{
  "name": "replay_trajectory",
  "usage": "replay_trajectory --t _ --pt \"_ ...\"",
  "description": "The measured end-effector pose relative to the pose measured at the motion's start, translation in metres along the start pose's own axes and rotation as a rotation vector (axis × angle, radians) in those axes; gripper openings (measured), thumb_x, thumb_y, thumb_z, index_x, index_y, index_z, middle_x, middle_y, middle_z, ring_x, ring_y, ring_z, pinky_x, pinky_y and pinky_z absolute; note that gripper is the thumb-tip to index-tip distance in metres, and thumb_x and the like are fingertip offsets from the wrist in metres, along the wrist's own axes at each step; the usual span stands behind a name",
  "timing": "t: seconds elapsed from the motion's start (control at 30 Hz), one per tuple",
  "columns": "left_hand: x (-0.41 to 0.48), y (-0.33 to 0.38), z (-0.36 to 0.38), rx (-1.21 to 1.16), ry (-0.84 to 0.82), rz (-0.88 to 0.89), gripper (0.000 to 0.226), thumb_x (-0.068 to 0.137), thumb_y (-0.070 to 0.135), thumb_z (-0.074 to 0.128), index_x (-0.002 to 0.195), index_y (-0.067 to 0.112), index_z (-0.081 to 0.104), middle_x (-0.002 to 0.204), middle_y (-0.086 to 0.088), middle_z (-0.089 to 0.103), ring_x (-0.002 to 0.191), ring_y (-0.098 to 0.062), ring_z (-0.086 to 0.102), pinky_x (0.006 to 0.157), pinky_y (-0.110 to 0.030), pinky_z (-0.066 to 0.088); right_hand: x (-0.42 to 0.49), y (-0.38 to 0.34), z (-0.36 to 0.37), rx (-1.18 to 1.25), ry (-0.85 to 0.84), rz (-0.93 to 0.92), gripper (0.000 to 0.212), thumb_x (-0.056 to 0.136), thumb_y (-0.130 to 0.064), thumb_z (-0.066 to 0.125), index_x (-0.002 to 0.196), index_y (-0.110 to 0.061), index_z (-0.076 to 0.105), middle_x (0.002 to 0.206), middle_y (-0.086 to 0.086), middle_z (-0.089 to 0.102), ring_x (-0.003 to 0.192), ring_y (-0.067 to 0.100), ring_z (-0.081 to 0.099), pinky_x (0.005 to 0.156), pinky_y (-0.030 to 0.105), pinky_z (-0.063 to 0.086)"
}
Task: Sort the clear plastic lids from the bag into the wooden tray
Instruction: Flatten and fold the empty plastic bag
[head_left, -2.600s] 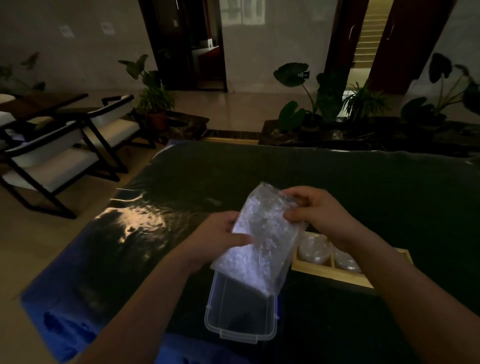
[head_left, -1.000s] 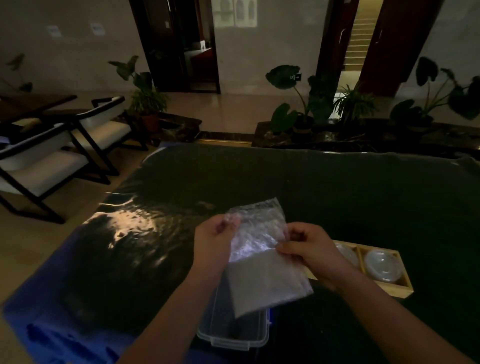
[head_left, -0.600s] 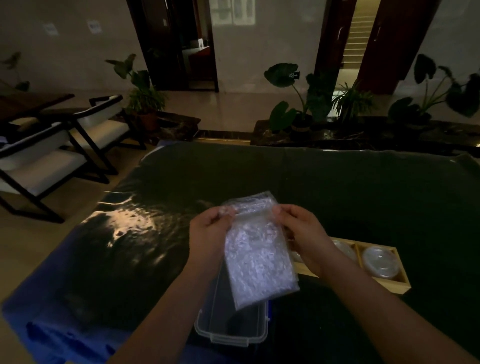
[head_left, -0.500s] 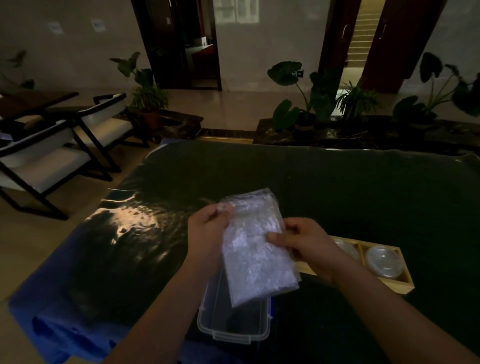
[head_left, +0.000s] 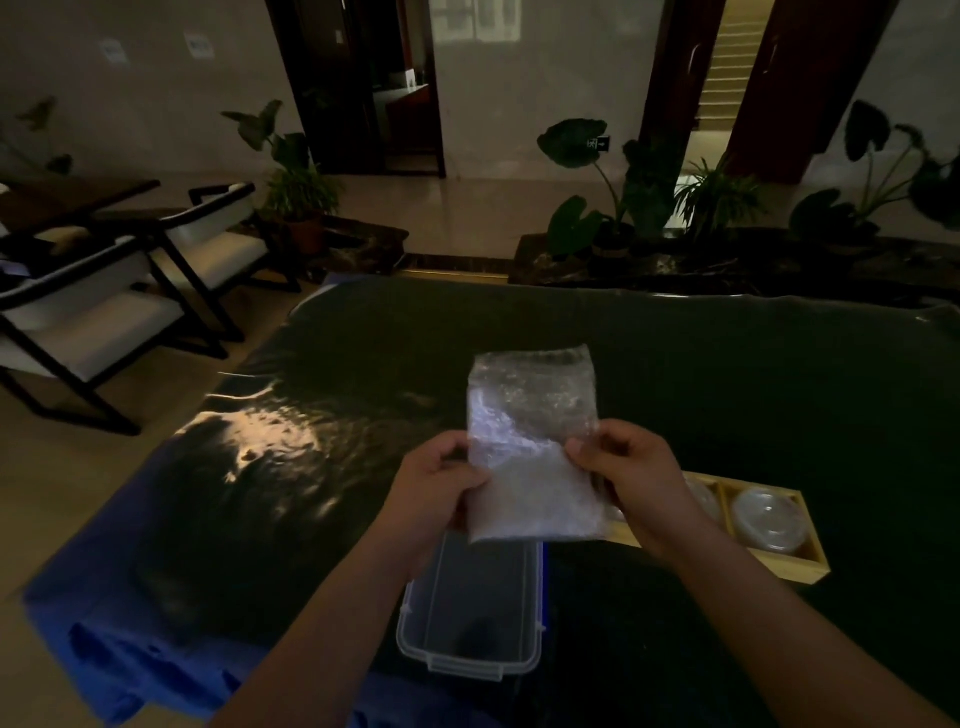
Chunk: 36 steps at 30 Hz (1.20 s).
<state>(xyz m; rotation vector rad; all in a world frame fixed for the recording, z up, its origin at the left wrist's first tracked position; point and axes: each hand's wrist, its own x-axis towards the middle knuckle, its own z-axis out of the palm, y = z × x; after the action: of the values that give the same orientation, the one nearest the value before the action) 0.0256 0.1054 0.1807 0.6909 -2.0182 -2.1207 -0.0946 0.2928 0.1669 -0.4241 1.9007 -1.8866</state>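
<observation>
A flat, crinkled clear plastic bag (head_left: 530, 426) is held upright above the table. My left hand (head_left: 434, 486) pinches its left edge and my right hand (head_left: 631, 470) pinches its right edge, both about halfway down. To the right lies the wooden tray (head_left: 779, 564), with a clear plastic lid (head_left: 769, 519) in its right compartment. A second lid (head_left: 701, 496) shows partly behind my right wrist. The bag looks flat; I cannot tell if anything is inside.
An open clear plastic box (head_left: 472, 613) sits on the dark green table cover (head_left: 675, 364) right under the bag. White chairs (head_left: 104, 322) stand to the left of the table. Potted plants (head_left: 623, 197) line the far side.
The bag was turned and straightened; it now stands taller, flat between both hands. My hands slid from its top corners down to its side edges.
</observation>
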Motion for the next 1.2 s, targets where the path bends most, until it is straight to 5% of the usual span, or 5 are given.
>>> replay_trajectory --t 0.57,0.77,0.83,1.0,1.2 --pt "-0.001 -0.013 0.002 -0.330 0.009 -0.097 0.028 0.103 0.012 0.047 0.114 0.011 0.072 0.078 -0.014 0.076 0.060 -0.025 0.071 0.047 -0.031 0.054 -0.002 0.011 -0.006 0.145 -0.080 0.061 0.026 0.091 0.005 0.054 0.086 -0.009 0.076 0.110 -0.007 0.074 0.094 0.011 0.072 0.065 0.028 0.060" --pt "-0.003 -0.011 0.000 -0.436 -0.041 -0.174 0.038 0.101 0.040 0.050 0.107 0.009 0.071 0.104 -0.018 0.077 0.081 -0.031 0.077 0.054 -0.038 0.059 -0.001 0.014 0.000 0.088 -0.023 0.128 0.025 0.094 -0.005 0.056 0.087 -0.016 0.078 0.111 -0.005 0.073 0.093 0.011 0.072 0.066 0.029 0.060" --pt "-0.003 -0.009 0.001 -0.309 0.008 -0.118 0.012 0.095 0.023 0.066 0.104 0.017 0.071 0.115 -0.014 0.072 0.087 -0.027 0.077 0.061 -0.038 0.061 0.000 0.013 0.003 0.099 -0.023 0.150 0.028 0.098 -0.014 0.053 0.098 -0.027 0.077 0.117 -0.001 0.069 0.098 0.017 0.071 0.071 0.035 0.061" --pt "-0.005 -0.013 -0.001 0.157 0.208 0.229 0.043 0.091 0.002 0.070 0.113 0.038 0.061 0.120 0.003 0.064 0.100 -0.015 0.070 0.063 -0.021 0.060 0.001 0.008 0.011 0.400 -0.176 0.362 0.046 0.085 -0.062 0.058 0.119 -0.033 0.065 0.114 0.009 0.073 0.097 0.029 0.074 0.078 0.050 0.060" --pt "-0.010 -0.019 -0.014 0.018 0.266 0.241 0.067 0.084 -0.003 0.076 0.136 0.035 0.055 0.112 0.008 0.071 0.097 -0.005 0.073 0.069 -0.031 0.064 -0.002 0.014 0.028 0.124 -0.169 0.170 0.035 0.082 -0.013 0.077 0.114 -0.022 0.066 0.103 -0.002 0.077 0.093 0.020 0.076 0.072 0.033 0.062"
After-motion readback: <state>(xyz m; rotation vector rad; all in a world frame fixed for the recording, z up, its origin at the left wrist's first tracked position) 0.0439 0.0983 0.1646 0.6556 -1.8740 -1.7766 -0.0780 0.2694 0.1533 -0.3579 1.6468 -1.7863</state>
